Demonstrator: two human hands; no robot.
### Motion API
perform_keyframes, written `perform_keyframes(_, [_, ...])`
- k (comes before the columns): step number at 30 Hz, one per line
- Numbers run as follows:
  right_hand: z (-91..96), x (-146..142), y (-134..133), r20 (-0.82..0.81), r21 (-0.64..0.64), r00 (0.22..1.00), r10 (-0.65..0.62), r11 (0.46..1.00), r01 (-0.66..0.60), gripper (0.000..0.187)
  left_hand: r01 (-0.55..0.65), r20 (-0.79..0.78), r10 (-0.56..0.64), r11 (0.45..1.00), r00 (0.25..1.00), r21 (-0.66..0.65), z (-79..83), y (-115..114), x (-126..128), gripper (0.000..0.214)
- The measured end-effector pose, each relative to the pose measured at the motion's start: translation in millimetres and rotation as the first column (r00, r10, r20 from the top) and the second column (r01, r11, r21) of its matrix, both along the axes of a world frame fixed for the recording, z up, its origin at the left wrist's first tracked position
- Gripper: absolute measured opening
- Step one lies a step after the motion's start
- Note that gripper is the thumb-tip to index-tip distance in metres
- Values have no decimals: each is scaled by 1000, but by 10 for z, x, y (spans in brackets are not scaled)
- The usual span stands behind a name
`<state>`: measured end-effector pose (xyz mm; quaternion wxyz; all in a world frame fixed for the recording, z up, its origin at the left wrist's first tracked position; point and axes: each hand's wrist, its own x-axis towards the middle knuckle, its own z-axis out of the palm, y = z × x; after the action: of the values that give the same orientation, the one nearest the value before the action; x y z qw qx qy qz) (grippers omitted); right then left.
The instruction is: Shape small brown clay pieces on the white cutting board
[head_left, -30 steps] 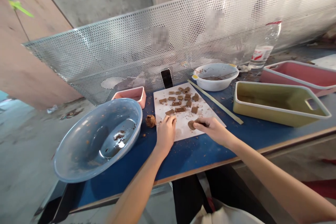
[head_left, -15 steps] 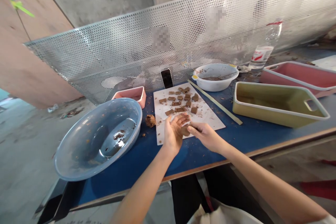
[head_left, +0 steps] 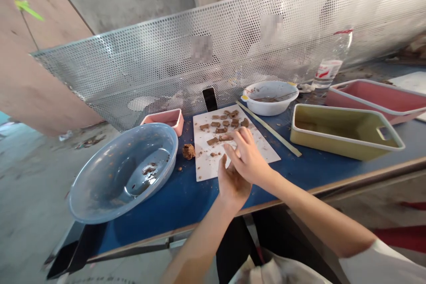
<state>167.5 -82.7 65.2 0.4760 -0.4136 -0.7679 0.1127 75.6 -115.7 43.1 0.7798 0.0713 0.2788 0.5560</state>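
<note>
My left hand (head_left: 234, 185) is turned palm up, low over the near edge of a white board (head_left: 207, 171). Its fingers are cupped and partly covered by the other hand. Across it lies my right hand (head_left: 249, 157), palm down, with thumb and fingers stretched out and apart. A brownish patch shows in the left palm, but what lies between the hands is hidden. Several small brown clay pieces (head_left: 221, 130) and crumbs are spread over the board beyond my fingers. A rough clay lump (head_left: 188, 151) sits just left of the board.
A large blue basin (head_left: 93, 177) stands left, beside a small pink tray (head_left: 181, 123). Behind the board are a phone (head_left: 210, 99) and a white bowl (head_left: 271, 107). A flat strip (head_left: 271, 129), green bin (head_left: 336, 144), pink bin (head_left: 372, 86) and bottle (head_left: 328, 71) lie right.
My right hand has moved over the left and now covers its fingers. The left hand has shifted right and nearer me. The clay piece seen between them is hidden now.
</note>
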Motion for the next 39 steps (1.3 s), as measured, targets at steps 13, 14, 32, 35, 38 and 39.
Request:
perform_keyframes(13, [-17,-105,-80,68,-15,978,198,980,-198,62,69,-32,-62,946,998,316,-8,-167,13,70])
perform_keyframes(14, [-52,-112,-75,-1,-2,984,180,984,-180,60,101,-16,-101,947,995,305,-32,-168,-12,71])
perform_keyframes(32, [-334,268,-366,170,-11,976,133,991,-133,26,37,183,-41,999,982,26,30,-207,-287,57])
perform_keyframes(35, [-385,261,-386,124,21,981,147,988,-151,23,-25,157,34,998,987,-56,40,-210,-256,58])
perform_keyframes(38, [-394,279,-388,97,18,979,179,983,-182,11,-44,56,48,997,997,-63,-15,-188,-236,62])
perform_keyframes(39, [-400,290,-383,82,20,980,180,983,-182,9,-35,10,35,999,999,-29,-54,-175,-233,62])
